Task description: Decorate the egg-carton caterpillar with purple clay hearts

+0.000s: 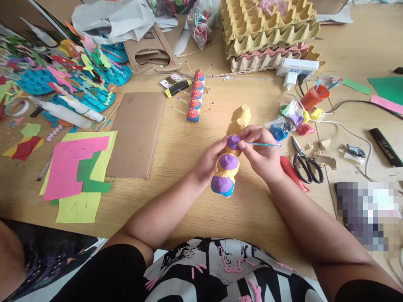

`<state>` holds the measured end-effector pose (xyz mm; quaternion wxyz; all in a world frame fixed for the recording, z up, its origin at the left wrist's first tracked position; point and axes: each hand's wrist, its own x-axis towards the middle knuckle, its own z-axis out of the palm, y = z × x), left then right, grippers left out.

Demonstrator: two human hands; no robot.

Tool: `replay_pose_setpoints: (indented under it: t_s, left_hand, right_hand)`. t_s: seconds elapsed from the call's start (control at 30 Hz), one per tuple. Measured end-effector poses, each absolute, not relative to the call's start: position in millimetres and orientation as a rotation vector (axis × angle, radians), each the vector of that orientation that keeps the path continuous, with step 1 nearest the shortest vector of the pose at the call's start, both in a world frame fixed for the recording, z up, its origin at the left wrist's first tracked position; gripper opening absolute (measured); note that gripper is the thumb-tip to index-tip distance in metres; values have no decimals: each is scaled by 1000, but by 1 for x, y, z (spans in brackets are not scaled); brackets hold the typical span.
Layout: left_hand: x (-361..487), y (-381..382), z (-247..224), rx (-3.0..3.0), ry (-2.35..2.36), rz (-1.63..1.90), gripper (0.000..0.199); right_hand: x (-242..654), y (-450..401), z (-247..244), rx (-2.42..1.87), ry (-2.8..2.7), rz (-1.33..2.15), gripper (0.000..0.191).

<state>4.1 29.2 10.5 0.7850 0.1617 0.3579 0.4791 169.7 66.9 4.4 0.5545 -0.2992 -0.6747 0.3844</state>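
My left hand is closed on the side of a strip of egg carton cups. Purple clay caps the three cups nearest me, and blue clay shows around the lowest one; the far cups are bare yellow. Between the fingertips of my right hand is a thin blue clay tool, its tip at the third purple cap. Farther off stands a similar caterpillar in red and blue clay, with purple-tipped sticks poking out of its sides.
Scissors, clay packets and an orange cup lie to the right. Stacked egg trays and a power strip are behind. At left are cardboard, coloured paper, and glue bottles. Another person's arm shows at lower left.
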Motion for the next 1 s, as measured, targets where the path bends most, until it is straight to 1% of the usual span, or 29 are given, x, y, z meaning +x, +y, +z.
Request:
replay_pose_setpoints:
  t_s: [0.2,0.33,0.47,0.67,0.8,0.9,1.0]
  left_hand:
    - [3,29,8,325,770,1025,22]
    - [4,29,8,370,704,1071,28]
    - [5,30,3,382,657,1182,23]
    - [5,30,-1,447,645,1176,27]
    - [6,30,-5,522,623,1216,30]
    - [6,30,-7,549,628,1219,30]
    - [6,30,-4,535,633,1207,29]
  right_hand:
    - [168,67,1,-666,-1569,940,22]
    - [170,66,3,-670,-1569,991,26]
    - [171,66,4,-666,-1575,1049,28]
    - [168,65,8,-721,-1551,1005,34]
    - [168,64,9,-715,-1519,1075,36]
    - [168,65,6,-698,-1481,1142,34]
    - [169,66,4,-680,-1458,1164,28]
